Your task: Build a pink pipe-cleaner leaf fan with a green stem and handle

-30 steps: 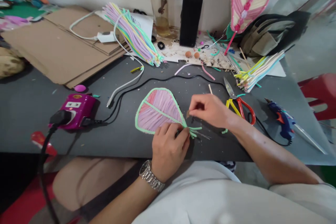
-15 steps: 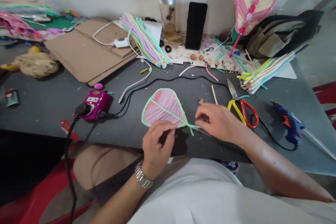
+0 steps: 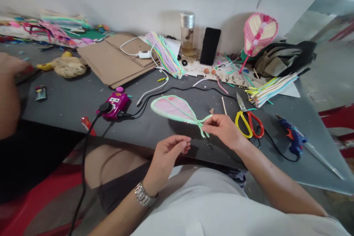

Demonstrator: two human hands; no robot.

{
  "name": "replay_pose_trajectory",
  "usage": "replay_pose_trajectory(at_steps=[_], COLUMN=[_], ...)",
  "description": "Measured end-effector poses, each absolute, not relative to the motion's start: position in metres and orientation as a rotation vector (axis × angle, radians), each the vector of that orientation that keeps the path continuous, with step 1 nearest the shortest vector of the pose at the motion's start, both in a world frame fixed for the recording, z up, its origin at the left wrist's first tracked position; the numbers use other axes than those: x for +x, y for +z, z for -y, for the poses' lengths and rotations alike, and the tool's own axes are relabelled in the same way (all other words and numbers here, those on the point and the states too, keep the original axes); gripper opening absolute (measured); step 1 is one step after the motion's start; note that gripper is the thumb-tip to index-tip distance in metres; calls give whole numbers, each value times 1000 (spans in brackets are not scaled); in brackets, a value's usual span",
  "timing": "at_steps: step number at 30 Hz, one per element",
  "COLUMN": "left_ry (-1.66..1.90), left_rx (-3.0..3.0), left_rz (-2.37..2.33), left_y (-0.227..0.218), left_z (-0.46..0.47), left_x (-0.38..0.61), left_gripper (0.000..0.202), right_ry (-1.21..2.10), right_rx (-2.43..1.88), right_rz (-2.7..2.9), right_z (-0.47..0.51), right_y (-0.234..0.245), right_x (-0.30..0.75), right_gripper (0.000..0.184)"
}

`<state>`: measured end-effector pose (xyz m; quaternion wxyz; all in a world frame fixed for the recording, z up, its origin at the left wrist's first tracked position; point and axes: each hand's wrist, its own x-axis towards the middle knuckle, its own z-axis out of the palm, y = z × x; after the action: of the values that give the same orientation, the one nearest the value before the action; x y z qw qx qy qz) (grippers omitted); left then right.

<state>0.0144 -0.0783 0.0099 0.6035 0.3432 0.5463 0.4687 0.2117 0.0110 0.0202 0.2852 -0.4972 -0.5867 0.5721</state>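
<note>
A leaf-shaped pipe-cleaner fan, pink and lavender with a mint-green rim and midrib, is tilted above the dark table. My right hand pinches its green stem end, where loose green tails hang down. Just below the fan is my left hand, its thumb and fingers drawn together with nothing visible in them; it is apart from the fan. Scissors with one yellow and one red handle lie right of my right hand, blades pointing away. Farther right rests a blue glue gun with a clear glue stick in it.
A magenta power socket with black cables sits left. Pipe-cleaner bundles, cardboard, a bottle, a phone and a pink-and-cream fan stand behind. Another person's arm reaches in at far left.
My right hand has taken hold of the fan's stem and raised and tilted it. My left hand has let go and dropped back. Another person's arm has appeared at left; the view has shifted.
</note>
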Motion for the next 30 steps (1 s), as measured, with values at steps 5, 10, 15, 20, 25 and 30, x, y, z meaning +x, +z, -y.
replay_pose_trajectory(at_steps=[5, 10, 15, 20, 25, 30], left_ry=[1123, 1275, 1381, 1399, 1335, 1348], left_rx=[720, 763, 685, 603, 616, 710], left_rz=[-1193, -1166, -1124, -1124, -1109, -1157], left_y=[16, 19, 17, 16, 17, 12], left_z=[68, 63, 63, 61, 61, 63], left_x=[33, 50, 52, 51, 48, 45], left_gripper=[36, 30, 24, 26, 26, 24], right_ry=[1850, 1856, 1735, 1676, 1594, 1447], right_rx=[-1080, -968, -927, -930, -953, -1038], right_rz=[1046, 854, 927, 1001, 1107, 1321], right_z=[10, 25, 31, 37, 40, 44], right_y=[18, 10, -3, -15, -17, -15], right_x=[204, 194, 189, 184, 179, 182], right_gripper=[38, 36, 27, 24, 24, 24])
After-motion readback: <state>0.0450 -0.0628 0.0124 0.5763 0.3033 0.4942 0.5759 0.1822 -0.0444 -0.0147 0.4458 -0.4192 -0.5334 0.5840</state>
